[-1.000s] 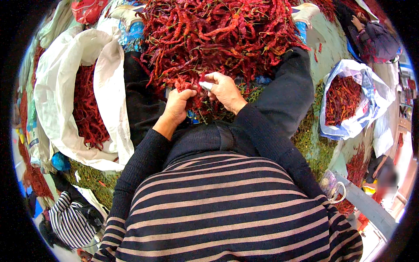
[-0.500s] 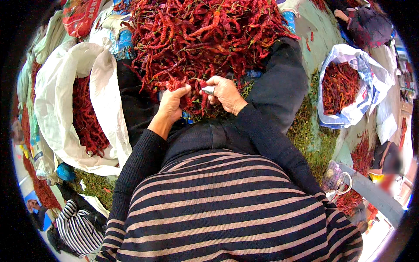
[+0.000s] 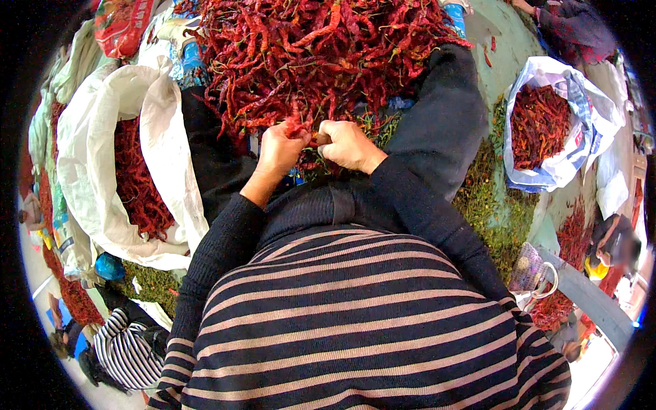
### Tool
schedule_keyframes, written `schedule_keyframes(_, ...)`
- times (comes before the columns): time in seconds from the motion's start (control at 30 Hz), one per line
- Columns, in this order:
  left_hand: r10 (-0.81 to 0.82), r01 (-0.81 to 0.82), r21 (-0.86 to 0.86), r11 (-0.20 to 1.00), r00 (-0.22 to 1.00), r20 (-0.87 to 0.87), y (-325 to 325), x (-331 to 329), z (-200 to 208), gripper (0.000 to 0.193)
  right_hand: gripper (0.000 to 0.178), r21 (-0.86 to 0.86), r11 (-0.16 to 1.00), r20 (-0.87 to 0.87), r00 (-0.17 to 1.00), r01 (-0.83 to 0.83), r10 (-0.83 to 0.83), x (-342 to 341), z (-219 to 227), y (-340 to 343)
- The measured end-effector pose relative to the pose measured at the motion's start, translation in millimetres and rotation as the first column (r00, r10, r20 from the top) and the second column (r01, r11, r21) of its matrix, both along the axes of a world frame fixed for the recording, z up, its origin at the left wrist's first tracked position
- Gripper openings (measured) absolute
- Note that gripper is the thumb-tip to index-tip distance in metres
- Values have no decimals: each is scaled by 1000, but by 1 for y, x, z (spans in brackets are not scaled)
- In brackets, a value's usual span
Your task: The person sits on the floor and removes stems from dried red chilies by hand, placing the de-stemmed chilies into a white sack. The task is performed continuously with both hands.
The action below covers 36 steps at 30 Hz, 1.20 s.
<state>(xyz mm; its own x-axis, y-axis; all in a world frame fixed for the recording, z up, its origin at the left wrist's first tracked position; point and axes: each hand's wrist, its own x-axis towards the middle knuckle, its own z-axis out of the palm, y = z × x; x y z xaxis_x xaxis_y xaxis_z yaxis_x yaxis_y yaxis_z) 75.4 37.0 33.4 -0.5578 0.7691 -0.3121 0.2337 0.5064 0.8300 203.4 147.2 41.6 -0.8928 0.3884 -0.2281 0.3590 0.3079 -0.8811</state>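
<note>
A big heap of dried red chili peppers (image 3: 314, 55) lies between my legs, right in front of my hands. My left hand (image 3: 279, 152) is closed around a few chili peppers (image 3: 294, 123) at the heap's near edge. Close beside it, my right hand (image 3: 347, 146) is closed, its thumb and forefinger pinched together and nearly touching the left hand's fingers. What sits in that pinch is hidden by the fingers. Green stems (image 3: 379, 130) and bits lie under and beyond the right hand.
A white sack (image 3: 89, 171) with red chilies stands open at my left. At my right is a white and blue bag (image 3: 529, 181) of darker chilies. Green stem litter (image 3: 502, 212) covers the floor beside my right leg. Other people (image 3: 126, 352) sit around.
Both hands remain together at the heap's edge. My right hand has turned over and its fingers have closed in; the metal piece seen at its fingertips earlier is out of sight.
</note>
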Motion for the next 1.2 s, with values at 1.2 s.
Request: schedule_keyframes(1.2,171,-440,94,893,526,833,18,3,8,25,15,-414,879,112,972,236,-208,15,33,0)
